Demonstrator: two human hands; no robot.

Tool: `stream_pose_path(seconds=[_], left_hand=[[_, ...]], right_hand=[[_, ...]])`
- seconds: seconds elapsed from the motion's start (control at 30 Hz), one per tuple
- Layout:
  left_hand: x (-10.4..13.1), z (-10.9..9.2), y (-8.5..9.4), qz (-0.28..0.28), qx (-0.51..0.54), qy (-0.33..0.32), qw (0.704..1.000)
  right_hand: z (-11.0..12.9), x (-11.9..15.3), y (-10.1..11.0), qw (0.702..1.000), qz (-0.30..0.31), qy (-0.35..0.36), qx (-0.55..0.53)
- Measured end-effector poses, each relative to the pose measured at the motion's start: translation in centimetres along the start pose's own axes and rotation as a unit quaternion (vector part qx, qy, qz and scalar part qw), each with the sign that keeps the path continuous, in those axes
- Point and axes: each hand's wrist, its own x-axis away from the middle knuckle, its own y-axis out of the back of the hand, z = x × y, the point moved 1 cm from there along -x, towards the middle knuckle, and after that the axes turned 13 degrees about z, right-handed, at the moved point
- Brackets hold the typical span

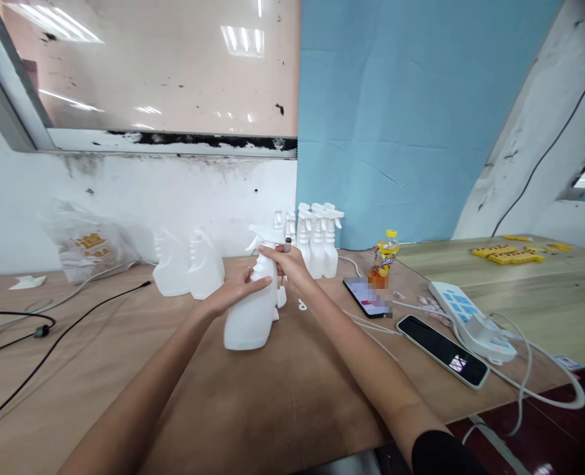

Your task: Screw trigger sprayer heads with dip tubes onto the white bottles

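Brown tabletop [252, 415] is stretching out under a scuffed white wall [198, 191], and you're holding a white spray bottle [247, 323] right in the middle, just in front of you. Your left hand [243, 289] is wrapping the upper body, thumb lying across the near side, other fingers mostly hiding behind, so I'm guessing it's doing the steadying. Your right hand [289, 264] is closing its fingers round the neck, just under the spray head [268, 234], probably because that's where you're getting the best control. Long axis is running close to vertical, top leaning slightly right, nozzle pointing left; can't tell if the base is fully resting. Two headless bottles [206, 274] are waiting on your left and headed ones [316, 244] are bunching up behind to the right, so you're likely sorting them by side.
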Motion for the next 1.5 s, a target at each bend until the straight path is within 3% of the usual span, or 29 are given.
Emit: stream_pose_path(seconds=[0.07, 0.13, 0.17, 0.23, 0.3, 0.47, 0.63, 0.8, 0.97, 1.07, 1.17, 1.23, 1.3, 1.37, 1.43, 1.5], left_hand=[[0.2, -0.9, -0.6, -0.104, -0.126, 0.001, 0.987], [0.5, -1.9, -1.4, -0.193, -0.279, 0.024, 0.940], [0.7, -2.3, -1.8, -0.211, -0.339, 0.040, 0.916], [1.0, -3.0, -2.3, -0.205, -0.396, 0.065, 0.892], [1.2, -3.5, -2.3, -0.188, -0.408, 0.068, 0.891], [1.5, -4.0, -1.4, -0.143, -0.336, 0.036, 0.930], [1.6, -4.3, -1.2, -0.132, -0.295, 0.024, 0.946], [1.5, -4.1, -1.3, -0.145, -0.309, 0.024, 0.940], [1.5, -4.0, -0.9, -0.150, -0.303, 0.024, 0.941], [1.5, -4.0, -0.7, -0.147, -0.303, 0.030, 0.941], [1.6, -4.1, -0.3, -0.122, -0.224, 0.032, 0.966], [1.7, -4.2, 0.1, -0.071, -0.114, 0.022, 0.991], [2.1, -4.5, 0.3, 0.033, -0.003, 0.019, 0.999], [2.6, -4.8, 0.6, 0.152, 0.057, 0.040, 0.986], [3.2, -5.0, 1.1, 0.210, 0.046, 0.080, 0.973], [3.7, -5.2, 2.1, 0.189, -0.027, 0.106, 0.976]], right_hand=[[-0.5, 0.1, -0.6, 0.999, -0.051, 0.010, 0.007], [-0.9, 0.2, -1.0, 0.996, -0.078, 0.038, 0.028], [-1.2, 0.2, -1.2, 0.994, -0.082, 0.053, 0.043], [-1.5, 0.2, -1.4, 0.992, -0.076, 0.077, 0.066], [-1.7, 0.2, -1.5, 0.993, -0.045, 0.088, 0.058], [-1.5, -0.1, -1.4, 0.995, 0.070, 0.061, -0.038], [-0.8, -0.4, -0.7, 0.988, 0.139, 0.061, -0.027], [-0.6, -0.5, -0.4, 0.991, 0.104, 0.071, -0.034], [-0.8, -0.6, -0.6, 0.980, 0.176, 0.076, -0.049], [-1.1, -0.5, -0.6, 0.984, 0.163, 0.064, -0.027], [-1.2, -0.3, -0.6, 0.980, 0.172, 0.084, -0.050], [-1.0, -0.3, -0.7, 0.972, 0.201, 0.094, -0.079], [-0.6, -0.4, -0.5, 0.965, 0.218, 0.095, -0.109], [0.3, -0.5, 0.0, 0.962, 0.215, 0.098, -0.138], [1.7, -0.4, 0.9, 0.961, 0.199, 0.114, -0.155], [3.5, -0.2, 2.1, 0.961, 0.176, 0.145, -0.154]])
